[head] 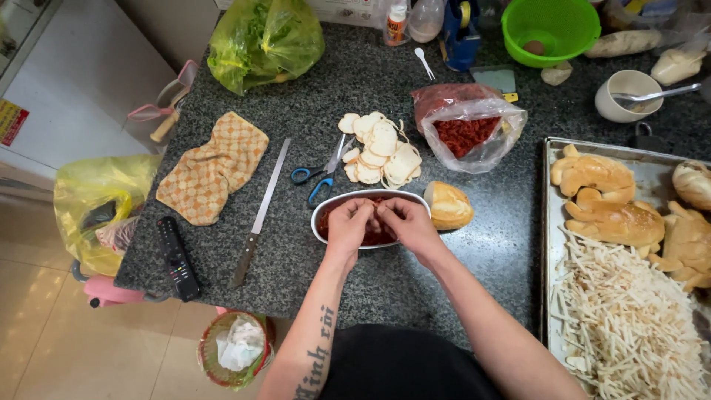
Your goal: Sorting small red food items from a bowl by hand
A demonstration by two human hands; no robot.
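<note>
My left hand [348, 224] and my right hand [406, 222] meet over an oval white bowl [326, 211] of red shredded filling on the dark granite counter. Both hands have their fingers curled together, pinching something small between them above the red filling [374, 237]; what it is stays hidden by the fingers. A small bread roll [448, 205] lies just right of the bowl. Behind the bowl sits a heap of thin white bread slices [381, 155].
A long knife [258, 215], blue scissors [315, 178], checked cloth [213, 167] and remote [176, 258] lie left. A clear bag of red filling [468, 130] is behind. A metal tray [549, 222] at right holds baked rolls [607, 207] and pale strips [629, 326]. Green colander [549, 26], cup [626, 96] at back.
</note>
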